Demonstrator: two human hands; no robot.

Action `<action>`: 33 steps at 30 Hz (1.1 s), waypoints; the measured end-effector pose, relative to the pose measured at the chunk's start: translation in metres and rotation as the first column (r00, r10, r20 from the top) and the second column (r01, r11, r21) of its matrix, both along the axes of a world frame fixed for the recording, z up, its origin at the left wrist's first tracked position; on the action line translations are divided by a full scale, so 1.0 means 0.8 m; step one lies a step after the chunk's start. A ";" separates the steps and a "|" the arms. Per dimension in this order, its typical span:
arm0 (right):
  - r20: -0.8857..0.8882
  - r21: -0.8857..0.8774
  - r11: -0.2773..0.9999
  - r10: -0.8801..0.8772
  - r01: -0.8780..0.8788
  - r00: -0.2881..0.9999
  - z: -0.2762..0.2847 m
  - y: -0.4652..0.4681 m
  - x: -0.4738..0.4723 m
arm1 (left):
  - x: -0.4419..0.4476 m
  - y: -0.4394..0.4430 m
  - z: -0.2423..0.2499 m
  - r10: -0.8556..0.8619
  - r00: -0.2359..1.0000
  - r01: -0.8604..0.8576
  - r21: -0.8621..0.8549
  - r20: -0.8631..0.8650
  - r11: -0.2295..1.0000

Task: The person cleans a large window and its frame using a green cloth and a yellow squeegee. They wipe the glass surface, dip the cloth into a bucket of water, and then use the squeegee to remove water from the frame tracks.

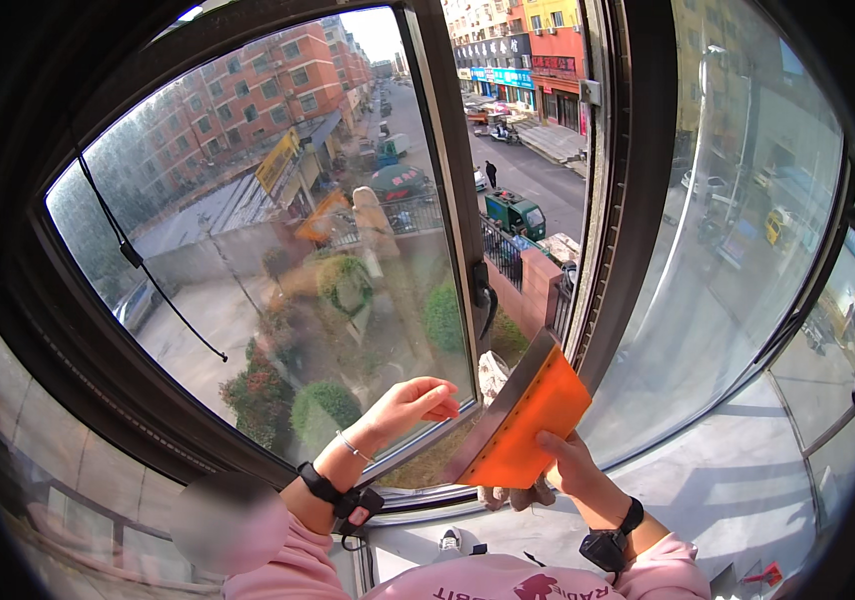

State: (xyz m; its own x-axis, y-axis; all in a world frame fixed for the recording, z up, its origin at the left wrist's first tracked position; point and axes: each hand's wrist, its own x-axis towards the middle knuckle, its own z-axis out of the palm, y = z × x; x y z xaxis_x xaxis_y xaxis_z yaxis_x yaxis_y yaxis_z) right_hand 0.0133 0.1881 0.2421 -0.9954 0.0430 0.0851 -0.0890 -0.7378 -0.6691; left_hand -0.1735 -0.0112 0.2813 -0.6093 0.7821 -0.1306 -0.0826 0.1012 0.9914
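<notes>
My right hand (566, 459) grips a wide scraper (529, 424) with an orange plastic body and a long, straight metal blade, its thumb on the orange face. The blade edge faces up and left. Behind the scraper a grey knit glove (516, 498) pokes out below, and a whitish cloth-like piece (494, 373) shows above; how they are held is hidden. My left hand (416, 400) holds nothing, its fingers loosely bent, by the lower corner of a dark-framed window sash (367, 300). That sash has smeary glass and a black handle (484, 292).
Right of the sash, a gap opens to the street outside. A black cord (172, 307) dangles before the left pane. Another glass pane (705, 247) curves along the right. On the pale floor (705, 450) lies a small red item (771, 574) at lower right. My shoe (451, 538) shows below.
</notes>
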 end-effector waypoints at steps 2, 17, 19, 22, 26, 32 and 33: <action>0.028 0.371 0.916 0.153 -0.153 0.988 0.020 -0.008 -0.016 | 0.042 -0.001 -0.036 -0.041 0.957 0.006 0.120 0.286 0.993; -0.147 0.469 0.878 0.188 -0.099 0.971 0.027 -0.037 -0.051 | 0.118 -0.090 -0.006 0.159 0.812 -0.538 0.615 0.561 0.577; -0.318 0.406 0.907 0.028 0.109 0.948 0.035 -0.025 -0.050 | 0.124 -0.108 0.030 0.197 0.834 -0.545 0.714 0.515 0.439; -0.371 0.390 0.874 -0.138 0.289 0.918 0.052 -0.005 -0.051 | 0.112 -0.140 0.096 0.255 0.870 -0.477 0.851 0.422 0.221; -0.488 0.539 0.728 -0.139 0.423 0.862 0.081 0.010 -0.062 | 0.007 -0.196 0.204 0.720 0.686 -0.234 0.905 -0.106 0.356; -0.863 0.505 0.154 0.086 0.849 0.497 0.125 0.024 -0.088 | -0.144 -0.301 0.331 0.026 -0.796 -0.570 0.763 -0.605 0.304; -0.896 0.439 0.104 0.121 0.892 0.427 0.129 0.026 -0.091 | -0.153 -0.311 0.345 0.123 -0.677 -0.661 0.673 -0.726 0.332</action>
State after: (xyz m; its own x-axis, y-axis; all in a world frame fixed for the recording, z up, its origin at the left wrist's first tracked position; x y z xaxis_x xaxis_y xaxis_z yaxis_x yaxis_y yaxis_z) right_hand -0.0591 0.2091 0.3455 -0.3741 -0.2001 0.9055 -0.7944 0.5730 -0.2016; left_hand -0.2960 -0.2602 0.5574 -0.1469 0.0627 0.9872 0.3102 0.9506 -0.0143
